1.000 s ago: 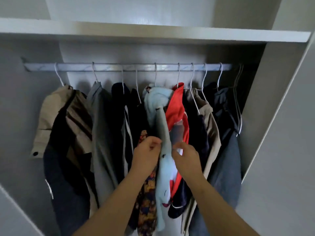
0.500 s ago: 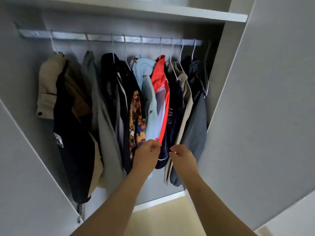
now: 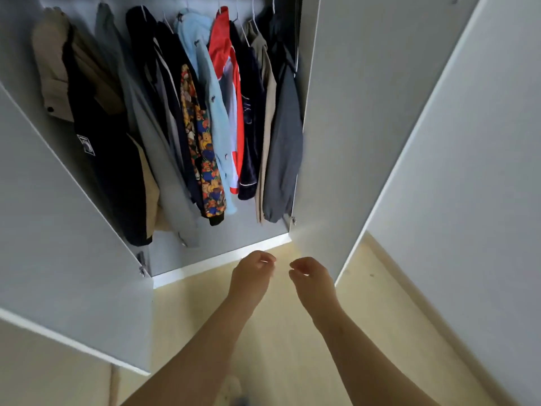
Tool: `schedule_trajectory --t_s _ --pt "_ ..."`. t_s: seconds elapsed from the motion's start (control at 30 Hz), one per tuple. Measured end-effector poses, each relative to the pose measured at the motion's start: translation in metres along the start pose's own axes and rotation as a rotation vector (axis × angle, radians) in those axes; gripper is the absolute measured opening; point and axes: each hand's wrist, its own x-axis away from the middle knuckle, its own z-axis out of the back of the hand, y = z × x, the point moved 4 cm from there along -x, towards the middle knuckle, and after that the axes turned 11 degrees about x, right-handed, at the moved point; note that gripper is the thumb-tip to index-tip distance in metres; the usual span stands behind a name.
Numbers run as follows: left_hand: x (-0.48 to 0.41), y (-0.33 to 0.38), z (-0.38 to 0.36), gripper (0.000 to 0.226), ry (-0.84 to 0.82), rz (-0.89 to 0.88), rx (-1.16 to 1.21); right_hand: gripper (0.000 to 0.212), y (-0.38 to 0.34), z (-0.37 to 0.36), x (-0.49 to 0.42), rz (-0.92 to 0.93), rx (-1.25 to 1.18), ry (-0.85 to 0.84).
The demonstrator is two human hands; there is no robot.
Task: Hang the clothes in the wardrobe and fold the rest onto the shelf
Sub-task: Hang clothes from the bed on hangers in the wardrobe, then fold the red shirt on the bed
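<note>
Several garments hang side by side in the open wardrobe [image 3: 216, 256]: a tan and black jacket [image 3: 96, 118], a grey coat [image 3: 146, 127], a bear-print sleeve [image 3: 205, 159], a light blue fleece [image 3: 215, 112], a red and white top [image 3: 229, 83], a navy piece, a beige one and a dark grey jacket [image 3: 282, 142]. My left hand [image 3: 251, 272] and my right hand [image 3: 310, 273] hover below the clothes, in front of the wardrobe's bottom edge. Both hands hold nothing, fingers loosely curled. The rail is out of frame.
The left wardrobe door [image 3: 52, 230] and the right door [image 3: 351, 127] stand open on either side of me. A white wall [image 3: 474, 171] runs along the right. Pale wooden floor [image 3: 278, 332] lies under my arms.
My hands let go of the light blue and red garments and dropped below the clothes. The view tilted down and back, so the rail and shelf left the frame.
</note>
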Motion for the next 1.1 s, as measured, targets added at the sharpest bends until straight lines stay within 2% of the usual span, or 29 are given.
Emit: schedule_trajectory --t_s 0.23,0.7,0.9,1.1 --pt "0.095 -0.039 -0.032 0.019 -0.186 0.055 0.007 0.019 0.078 0.022 0.103 -0.179 -0.105 0.086" --pt "0.327 -0.145 -0.094 0.021 -0.689 0.079 -0.268 0.014 0.237 0.038 0.370 -0.604 -0.342 0.401" --pt "0.434 -0.169 -0.154 0.022 -0.832 0.003 -0.369 0.015 0.299 0.083 0.467 -0.634 -0.407 0.518" --pt "0.577 -0.225 -0.226 0.019 -0.931 -0.066 -0.444 0.020 0.400 0.130 0.600 -0.703 -0.489 0.650"
